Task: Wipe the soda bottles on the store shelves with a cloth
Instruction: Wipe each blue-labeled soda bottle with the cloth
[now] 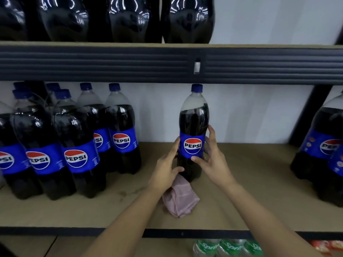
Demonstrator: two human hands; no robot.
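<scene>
A tall Pepsi bottle (pixel 193 127) with a blue cap and blue label stands upright on the middle shelf (pixel 250 191). Both hands are on it at label height. My left hand (pixel 167 167) touches its left side, thumb against the lower dark part. My right hand (pixel 211 158) curls round its right side, with the thumb across the bottom of the label. A crumpled pink cloth (pixel 180 199) lies on the shelf just in front of the bottle, below my left hand, and neither hand holds it.
A group of several Pepsi bottles (pixel 74 145) crowds the shelf's left part, and larger ones (pixel 323 156) stand at the right. The dark upper shelf rail (pixel 130 62) runs just above the bottle's cap. Sprite bottles (pixel 228 247) sit below.
</scene>
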